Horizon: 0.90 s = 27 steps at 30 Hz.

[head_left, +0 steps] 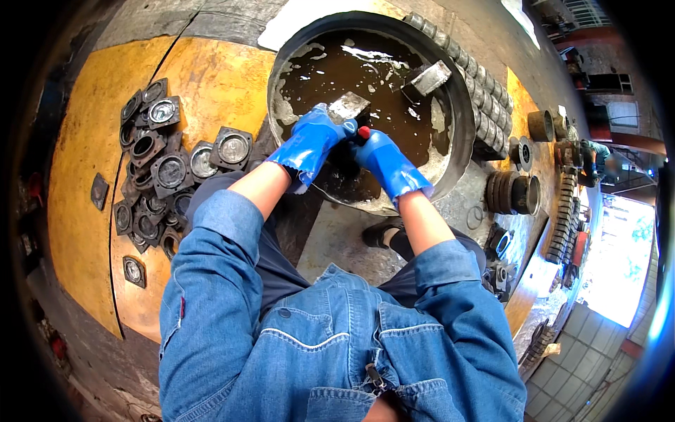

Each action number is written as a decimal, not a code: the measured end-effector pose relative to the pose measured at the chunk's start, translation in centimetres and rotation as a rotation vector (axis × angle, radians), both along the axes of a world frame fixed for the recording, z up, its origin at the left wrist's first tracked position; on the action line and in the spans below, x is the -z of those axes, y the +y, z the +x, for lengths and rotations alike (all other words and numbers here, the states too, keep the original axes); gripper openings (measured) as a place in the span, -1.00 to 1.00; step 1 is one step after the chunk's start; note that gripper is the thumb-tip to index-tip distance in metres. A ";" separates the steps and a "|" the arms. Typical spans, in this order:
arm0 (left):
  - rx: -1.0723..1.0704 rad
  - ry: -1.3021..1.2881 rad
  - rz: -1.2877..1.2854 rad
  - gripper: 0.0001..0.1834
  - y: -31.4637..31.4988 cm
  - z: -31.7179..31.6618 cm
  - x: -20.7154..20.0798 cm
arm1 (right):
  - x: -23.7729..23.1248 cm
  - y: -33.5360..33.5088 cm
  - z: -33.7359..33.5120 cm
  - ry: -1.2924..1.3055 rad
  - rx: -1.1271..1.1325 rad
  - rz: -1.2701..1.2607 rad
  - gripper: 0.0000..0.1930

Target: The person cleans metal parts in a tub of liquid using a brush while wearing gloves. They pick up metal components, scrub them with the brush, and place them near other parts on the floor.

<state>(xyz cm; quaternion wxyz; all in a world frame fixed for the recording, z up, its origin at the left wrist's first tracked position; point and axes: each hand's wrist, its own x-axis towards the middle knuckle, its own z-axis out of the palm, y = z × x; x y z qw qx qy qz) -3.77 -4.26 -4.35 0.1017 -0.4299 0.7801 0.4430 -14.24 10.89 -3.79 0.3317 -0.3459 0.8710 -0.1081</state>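
My left hand point(313, 138), in a blue rubber glove, is closed on a grey square metal part point(349, 106) above the round tub point(460, 133). Close beside it, my right hand point(383, 156), gloved alike, is closed around a red-ended handle point(363, 132); the tool's other end is hidden in shadow, so its kind does not show. Brown, foamy liquid point(337, 63) lies in the tub below both hands. Toward the tub's right wall, a metal block point(430, 77) rests partly out of the liquid.
Many square metal parts with round openings point(169, 171) lie heaped on yellow boards point(84, 232) to my left. Stacked metal rings point(485, 91) line the tub's right side. Further right stand larger cylindrical rings point(517, 193). My shoe point(380, 234) is near the tub's base.
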 end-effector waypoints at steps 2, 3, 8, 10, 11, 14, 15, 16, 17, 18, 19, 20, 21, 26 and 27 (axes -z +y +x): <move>-0.012 -0.004 -0.007 0.07 0.0 0.2 0.7 | -1.4 -0.9 1.5 0.172 -0.085 0.131 -0.65; -0.023 0.007 0.000 0.06 0.1 0.4 -0.4 | -1.8 -1.3 1.3 0.144 -0.066 0.192 -0.63; -0.007 0.054 -0.006 0.07 0.0 0.2 0.1 | -0.6 1.1 0.9 0.407 -0.049 -0.107 -0.64; -0.003 0.078 -0.021 0.08 0.1 0.6 -0.4 | -0.7 1.9 1.1 0.500 -0.039 -0.366 -0.66; -0.003 0.067 -0.028 0.09 0.2 0.6 -0.5 | -0.8 2.2 0.9 0.519 -0.032 -0.390 -0.68; -0.005 0.036 -0.041 0.12 0.2 0.7 -0.4 | -1.7 1.4 0.4 0.467 -0.086 -0.260 -0.66; -0.006 0.029 -0.037 0.13 0.1 0.6 -0.4 | -1.7 1.3 0.4 0.438 -0.065 -0.180 -0.66; -0.008 0.022 -0.034 0.14 -0.1 0.6 -0.3 | -1.7 1.0 0.6 0.408 -0.044 -0.100 -0.66; 0.007 0.019 -0.003 0.14 -0.3 0.5 -0.3 | -1.7 0.7 0.8 0.377 -0.024 -0.020 -0.66; 0.025 0.017 0.031 0.15 -0.4 0.5 -0.9 | -1.1 0.5 1.0 0.326 0.064 -0.037 -0.66; 0.044 0.014 0.065 0.16 -0.4 0.5 -1.4 | -0.8 0.1 0.5 0.275 0.095 0.022 -0.63; 0.040 0.006 0.053 0.15 -0.3 0.5 -1.7 | -0.5 -0.1 0.1 0.223 0.127 0.081 -0.61; 0.033 0.001 0.042 0.14 -0.2 0.5 -2.1 | -0.2 0.0 0.1 0.192 0.139 0.072 -0.60; -0.001 0.025 0.002 0.04 0.0 0.5 -0.7 | -0.6 1.1 0.2 -0.201 0.257 -0.094 -0.54; -0.001 0.053 0.024 0.01 -0.1 0.4 -0.3 | -1.2 1.5 0.0 -0.319 0.333 -0.055 -0.64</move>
